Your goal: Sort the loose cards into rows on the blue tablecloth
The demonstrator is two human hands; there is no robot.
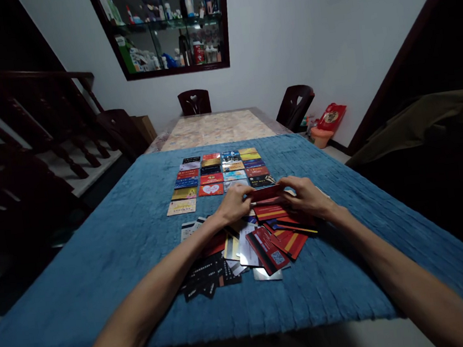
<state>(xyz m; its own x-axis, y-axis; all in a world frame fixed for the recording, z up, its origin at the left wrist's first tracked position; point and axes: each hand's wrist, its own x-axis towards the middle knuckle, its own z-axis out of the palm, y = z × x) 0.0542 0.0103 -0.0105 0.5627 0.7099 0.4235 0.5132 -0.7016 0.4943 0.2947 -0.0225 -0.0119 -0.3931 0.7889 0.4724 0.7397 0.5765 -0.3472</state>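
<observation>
Between my left hand (235, 202) and my right hand (306, 195) is a dark red card (266, 193), gripped at its two ends and tilted up. Below it lies a loose heap of cards, with a red card with a QR code (267, 249), a white card (247, 245) and several black cards (203, 274) at its left. Beyond my hands, several cards lie face up in rows, among them a red card with a white heart (211, 189) and a pale card (181, 207) at the near left. My hands hide part of the rows and the heap.
A blue cloth (119, 253) covers the near part of the table; the far part shows a patterned top (218, 126). Dark chairs (194, 102) stand around it. A glass-shelved cabinet (168, 23) is set in the wall, and a wooden railing (23, 72) runs at left.
</observation>
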